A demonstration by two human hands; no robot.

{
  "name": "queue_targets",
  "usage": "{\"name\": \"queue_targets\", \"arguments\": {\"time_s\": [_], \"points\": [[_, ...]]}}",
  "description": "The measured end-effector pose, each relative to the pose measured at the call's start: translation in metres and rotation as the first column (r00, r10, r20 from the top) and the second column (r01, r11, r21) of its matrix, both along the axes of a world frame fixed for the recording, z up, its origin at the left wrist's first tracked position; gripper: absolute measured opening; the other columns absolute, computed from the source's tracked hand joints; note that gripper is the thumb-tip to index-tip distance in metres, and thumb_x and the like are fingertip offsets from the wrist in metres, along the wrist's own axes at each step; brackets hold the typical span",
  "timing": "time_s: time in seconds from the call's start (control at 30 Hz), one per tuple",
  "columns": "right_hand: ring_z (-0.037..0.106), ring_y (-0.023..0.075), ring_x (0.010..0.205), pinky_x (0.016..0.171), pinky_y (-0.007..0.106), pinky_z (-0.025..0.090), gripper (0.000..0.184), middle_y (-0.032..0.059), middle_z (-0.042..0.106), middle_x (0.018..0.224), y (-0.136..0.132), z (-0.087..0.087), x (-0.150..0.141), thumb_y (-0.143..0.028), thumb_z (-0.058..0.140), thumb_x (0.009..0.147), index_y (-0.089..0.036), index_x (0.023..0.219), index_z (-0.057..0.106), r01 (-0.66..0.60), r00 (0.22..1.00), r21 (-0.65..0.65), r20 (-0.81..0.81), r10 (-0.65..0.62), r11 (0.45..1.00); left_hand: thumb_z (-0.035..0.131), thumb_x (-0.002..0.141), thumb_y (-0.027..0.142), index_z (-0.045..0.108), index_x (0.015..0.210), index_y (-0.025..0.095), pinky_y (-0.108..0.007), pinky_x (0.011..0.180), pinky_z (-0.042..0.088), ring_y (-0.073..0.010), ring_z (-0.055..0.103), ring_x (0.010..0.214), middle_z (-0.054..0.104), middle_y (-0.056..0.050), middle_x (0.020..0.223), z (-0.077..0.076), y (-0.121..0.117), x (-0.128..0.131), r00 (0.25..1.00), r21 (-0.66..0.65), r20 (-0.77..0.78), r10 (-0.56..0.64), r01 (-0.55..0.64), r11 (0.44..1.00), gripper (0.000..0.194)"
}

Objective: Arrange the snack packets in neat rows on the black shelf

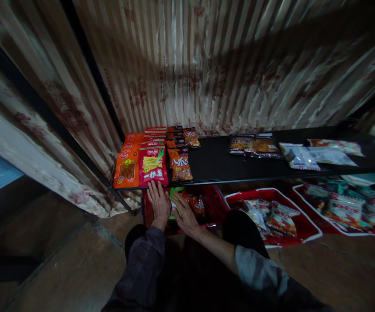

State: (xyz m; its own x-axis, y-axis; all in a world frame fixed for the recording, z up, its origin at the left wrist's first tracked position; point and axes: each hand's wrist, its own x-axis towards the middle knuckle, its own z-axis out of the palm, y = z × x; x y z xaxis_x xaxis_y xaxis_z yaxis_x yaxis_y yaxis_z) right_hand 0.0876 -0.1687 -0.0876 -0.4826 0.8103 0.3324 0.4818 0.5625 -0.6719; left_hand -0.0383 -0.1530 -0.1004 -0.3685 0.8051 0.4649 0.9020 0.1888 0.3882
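Note:
My left hand (159,203) is held out flat at the shelf's front edge, its fingertips at the bottom of a red snack packet (153,164) with green sticks pictured on it. Lower and to the right, my right hand (187,219) stretches over the nearest red basket (218,201), fingers extended. Between the hands a green packet (174,212) shows in part; whether either hand touches it I cannot tell. Orange packets (127,169) stand in a row left of the red ones, and brown-orange snack bags (181,167) stand to their right.
Farther right on the black shelf (210,162) lie brown packets (254,145) and pale snack bags (301,156). Two more red baskets (304,219) with bags in them sit below. A striped curtain (181,65) hangs behind; a dark shelf post (93,69) rises at left.

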Motion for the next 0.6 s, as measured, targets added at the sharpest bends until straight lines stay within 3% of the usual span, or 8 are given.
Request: {"name": "queue_targets", "arguments": {"time_s": [0.13,0.3,0.43,0.6], "points": [[0.032,0.0185,0.136,0.112,0.042,0.029,0.047,0.0102,0.040,0.144,0.007,0.018,-0.009,-0.036,0.027,0.095,-0.017,0.131,0.050,-0.056,0.998,0.064,-0.032,0.058,0.996,0.031,0.090,0.019,0.032,0.142,0.011,-0.050,0.114,0.014,-0.0235,0.009,0.142,0.025,-0.016,0.151,0.001,0.003,-0.010,0.998,-0.076,-0.043,-0.045,0.041,0.996,0.052],[0.022,0.0188,0.140,0.114,0.042,0.025,0.048,0.0092,0.033,0.149,0.043,0.044,-0.039,-0.033,0.026,0.095,-0.014,0.137,0.042,-0.066,0.996,0.218,-0.048,0.078,0.974,0.033,0.089,0.019,0.023,0.145,0.011,-0.053,0.113,0.013,-0.0244,0.005,0.143,0.020,-0.017,0.152,-0.004,0.000,-0.018,0.994,-0.065,-0.090,-0.055,0.049,0.997,0.057],[0.010,0.0201,0.143,0.115,0.042,0.021,0.047,0.0063,0.029,0.151,0.074,0.059,-0.063,-0.028,0.032,0.093,-0.015,0.137,0.043,-0.063,0.996,0.315,0.078,0.040,0.947,0.041,0.087,0.021,0.023,0.145,0.010,-0.056,0.112,0.012,-0.0280,0.000,0.142,0.017,-0.020,0.152,-0.006,0.001,-0.020,0.989,-0.025,-0.119,-0.087,0.085,0.996,0.062],[0.008,0.0252,0.143,0.113,0.047,0.020,0.048,0.0063,0.025,0.153,0.098,0.068,-0.084,-0.028,0.038,0.091,-0.020,0.138,0.041,-0.070,0.959,0.302,0.284,-0.020,0.951,0.038,0.086,0.016,0.033,0.141,0.009,-0.054,0.112,0.016,-0.0277,0.008,0.142,0.026,-0.020,0.150,0.001,0.004,-0.020,0.992,-0.032,-0.120,-0.045,0.041,0.999,0.055]]}}
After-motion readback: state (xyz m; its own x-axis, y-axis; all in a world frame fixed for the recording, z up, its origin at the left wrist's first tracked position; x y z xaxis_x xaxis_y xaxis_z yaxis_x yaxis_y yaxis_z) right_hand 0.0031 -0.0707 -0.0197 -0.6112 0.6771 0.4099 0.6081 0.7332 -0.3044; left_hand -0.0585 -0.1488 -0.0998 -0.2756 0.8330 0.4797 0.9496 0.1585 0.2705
